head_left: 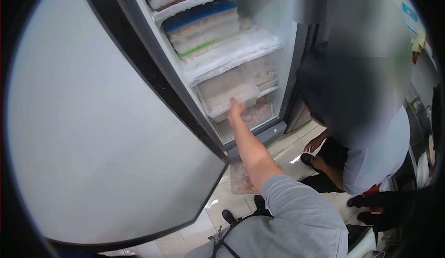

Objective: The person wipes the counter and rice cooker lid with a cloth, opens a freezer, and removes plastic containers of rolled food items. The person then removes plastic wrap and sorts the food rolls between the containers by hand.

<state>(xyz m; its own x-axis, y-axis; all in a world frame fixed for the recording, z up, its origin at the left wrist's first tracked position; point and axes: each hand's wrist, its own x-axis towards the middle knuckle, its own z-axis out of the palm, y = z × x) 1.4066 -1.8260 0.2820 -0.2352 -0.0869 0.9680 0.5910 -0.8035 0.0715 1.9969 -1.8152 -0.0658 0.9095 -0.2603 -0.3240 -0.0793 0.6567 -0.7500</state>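
Tub [222, 91], the frosted plastic one low in the freezer [289, 40], is what I've got the right hand [237, 110] on. Fingers look clamped on its front edge, thumb on top; the undersides are hidden from my camera, so can't swear to how deep the grip goes. Left hand is out of view, so no clue what its fingers are doing.

Step in hand, I'd guess, is handling that tub at the shelf, though whether it's going in or out I can't tell from here. Either way, next move calls for keeping it level and clear of the bagged meat [259, 112] just below and the smaller tubs [265, 75] beside it.

Further out: frosty shelf [250, 49] above, with a blue-lidded box [201, 16] on it. Big door [102, 119] swung open on my left. On the floor [190, 235], another container [241, 181] with pinkish stuff, partly behind the forearm. Co-worker [378, 160] crouched close on the right, so mind the elbow.
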